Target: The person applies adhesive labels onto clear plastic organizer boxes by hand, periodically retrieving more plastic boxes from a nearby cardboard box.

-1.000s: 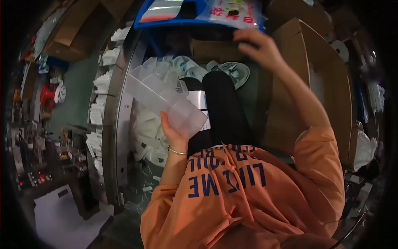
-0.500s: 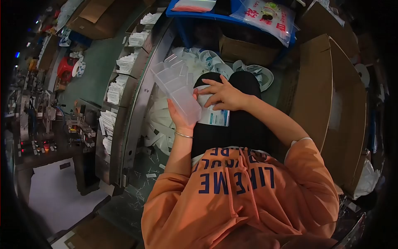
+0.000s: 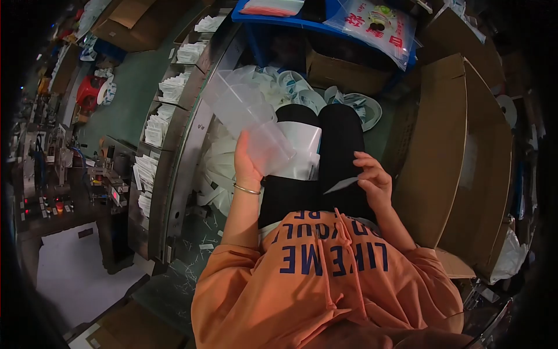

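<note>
My left hand [image 3: 246,164] is closed round the near end of a translucent plastic tray [image 3: 250,113] with dividers, held tilted above my left thigh. In my right hand [image 3: 374,181], over my right thigh, a thin, flat, pale card-like piece [image 3: 342,185] is pinched between thumb and fingers. Across my left thigh lies a glossy white sheet or flat carton [image 3: 303,142], partly hidden behind the tray. I cannot make out what is printed on it.
To the left, a long metal rack [image 3: 189,125] holds several stacks of white packets [image 3: 158,125]. Loose white strips [image 3: 224,154] lie beside it. A blue table [image 3: 279,23] stands ahead, and a big open cardboard box [image 3: 436,151] is on the right. Machinery [image 3: 70,168] stands far left.
My right hand has moved from the printed sheet on my lap toward my right, and now holds a thin flat piece. The tray has tilted, and the sheet now shows a mostly blank white face.
</note>
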{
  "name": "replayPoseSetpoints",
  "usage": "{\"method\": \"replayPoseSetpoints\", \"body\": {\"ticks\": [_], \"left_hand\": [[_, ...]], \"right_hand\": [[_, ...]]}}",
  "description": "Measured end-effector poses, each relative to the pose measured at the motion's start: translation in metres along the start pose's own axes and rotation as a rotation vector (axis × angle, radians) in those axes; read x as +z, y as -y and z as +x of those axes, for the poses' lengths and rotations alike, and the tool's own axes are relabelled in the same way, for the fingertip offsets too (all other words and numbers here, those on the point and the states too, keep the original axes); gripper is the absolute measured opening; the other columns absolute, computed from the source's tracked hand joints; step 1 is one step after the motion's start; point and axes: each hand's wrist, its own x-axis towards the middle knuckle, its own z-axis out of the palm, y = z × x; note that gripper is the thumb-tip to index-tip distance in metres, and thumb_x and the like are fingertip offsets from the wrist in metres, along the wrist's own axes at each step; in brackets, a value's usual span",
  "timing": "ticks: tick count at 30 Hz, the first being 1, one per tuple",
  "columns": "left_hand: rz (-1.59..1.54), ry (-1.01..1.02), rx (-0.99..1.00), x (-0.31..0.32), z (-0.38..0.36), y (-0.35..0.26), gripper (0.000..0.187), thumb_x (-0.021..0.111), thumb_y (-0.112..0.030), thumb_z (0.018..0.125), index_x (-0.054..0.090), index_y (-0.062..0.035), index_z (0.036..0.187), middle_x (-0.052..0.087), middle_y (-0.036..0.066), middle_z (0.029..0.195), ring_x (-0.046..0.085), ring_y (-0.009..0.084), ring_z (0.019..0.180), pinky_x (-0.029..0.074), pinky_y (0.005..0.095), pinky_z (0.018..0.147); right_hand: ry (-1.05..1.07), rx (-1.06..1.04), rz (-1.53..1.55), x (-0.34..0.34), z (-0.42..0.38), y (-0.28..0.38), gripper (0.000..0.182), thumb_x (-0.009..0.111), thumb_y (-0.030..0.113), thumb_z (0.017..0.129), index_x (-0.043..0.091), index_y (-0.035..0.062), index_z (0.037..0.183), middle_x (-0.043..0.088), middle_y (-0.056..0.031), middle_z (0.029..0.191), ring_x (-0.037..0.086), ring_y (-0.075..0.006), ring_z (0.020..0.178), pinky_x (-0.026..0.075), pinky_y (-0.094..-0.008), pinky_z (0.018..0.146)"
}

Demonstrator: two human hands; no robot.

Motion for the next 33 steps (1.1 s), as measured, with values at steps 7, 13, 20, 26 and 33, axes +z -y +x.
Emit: {"method": "replayPoseSetpoints", "body": {"ticks": [7, 13, 20, 26, 33], "left_hand": [[0.438, -0.074, 0.243, 0.046, -0.006, 0.015, 0.052, 0.047, -0.046, 0.092, 0.046, -0.0048, 0.124, 0.057, 0.011, 0.115, 0.057, 0.0236, 0.104, 0.050, 0.0394, 0.083], [0.259, -0.039, 0.098, 0.048, -0.010, 0.011, 0.056, 0.038, -0.050, 0.095, 0.043, -0.0052, 0.127, 0.055, 0.009, 0.120, 0.055, 0.0206, 0.106, 0.047, 0.0369, 0.088], [0.298, 0.001, 0.136, 0.051, -0.010, 0.013, 0.056, 0.037, -0.050, 0.095, 0.042, -0.0055, 0.130, 0.051, 0.008, 0.124, 0.050, 0.0202, 0.113, 0.039, 0.0346, 0.096], [0.281, 0.017, 0.158, 0.044, -0.005, 0.017, 0.056, 0.037, -0.050, 0.095, 0.043, -0.0056, 0.129, 0.052, 0.007, 0.123, 0.050, 0.0198, 0.111, 0.040, 0.0338, 0.095], [0.256, 0.065, 0.156, 0.038, -0.003, 0.018, 0.057, 0.039, -0.049, 0.095, 0.034, -0.0057, 0.132, 0.046, 0.009, 0.125, 0.045, 0.0189, 0.114, 0.037, 0.0331, 0.096]], "right_hand": [[-0.264, 0.242, -0.035, 0.041, 0.025, 0.011, 0.024, 0.049, -0.003, 0.090, 0.042, 0.0022, 0.112, 0.054, -0.0048, 0.090, 0.050, -0.0070, 0.079, 0.039, -0.0182, 0.071], [-0.139, 0.125, -0.226, 0.063, 0.038, -0.012, 0.020, 0.053, -0.008, 0.085, 0.042, 0.0020, 0.100, 0.048, -0.0067, 0.098, 0.047, -0.0080, 0.082, 0.039, -0.0190, 0.074], [-0.022, -0.105, -0.542, 0.091, 0.063, -0.004, 0.031, 0.067, -0.006, 0.073, 0.046, 0.0010, 0.095, 0.048, -0.0119, 0.097, 0.051, -0.0186, 0.084, 0.042, -0.0255, 0.075], [0.030, -0.244, -0.643, 0.107, 0.082, -0.012, 0.035, 0.072, 0.000, 0.069, 0.048, 0.0008, 0.095, 0.050, -0.0139, 0.092, 0.053, -0.0268, 0.081, 0.045, -0.0310, 0.071], [0.059, -0.279, -0.724, 0.113, 0.086, -0.014, 0.037, 0.073, 0.002, 0.069, 0.049, 0.0013, 0.097, 0.051, -0.0130, 0.091, 0.053, -0.0276, 0.082, 0.044, -0.0328, 0.072]]}}
